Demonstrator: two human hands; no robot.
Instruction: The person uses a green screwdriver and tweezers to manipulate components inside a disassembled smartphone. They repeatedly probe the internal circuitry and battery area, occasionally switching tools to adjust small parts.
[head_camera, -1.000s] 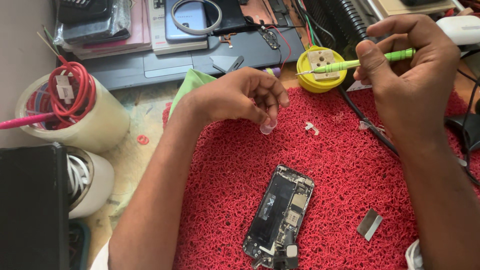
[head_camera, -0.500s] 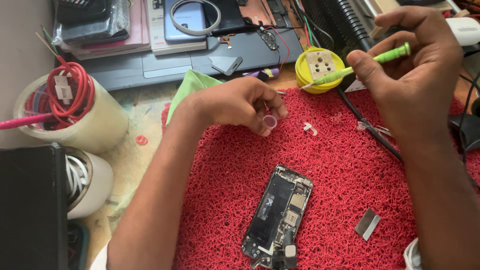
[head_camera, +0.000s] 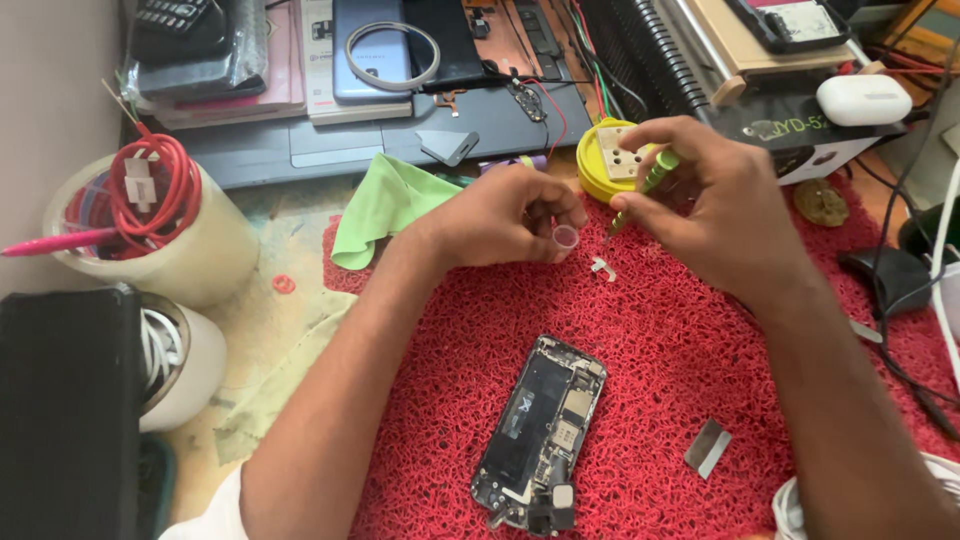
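We are pinching a small clear cap in our left hand. Our right hand is holding a green screwdriver just beside it, above the red mat.

You have two hands over the red mat — one opened phone, one green screwdriver, one small clear cap, one tiny metal bracket. Nearby sit one green cloth, one yellow disc, two tape rolls — one with red cable.

A cluttered worktable with a worn, pale, stained top fills the view, a red looped mat spread over its right half. A plain beige wall rises along the left edge. Soft daylight falls evenly across everything.
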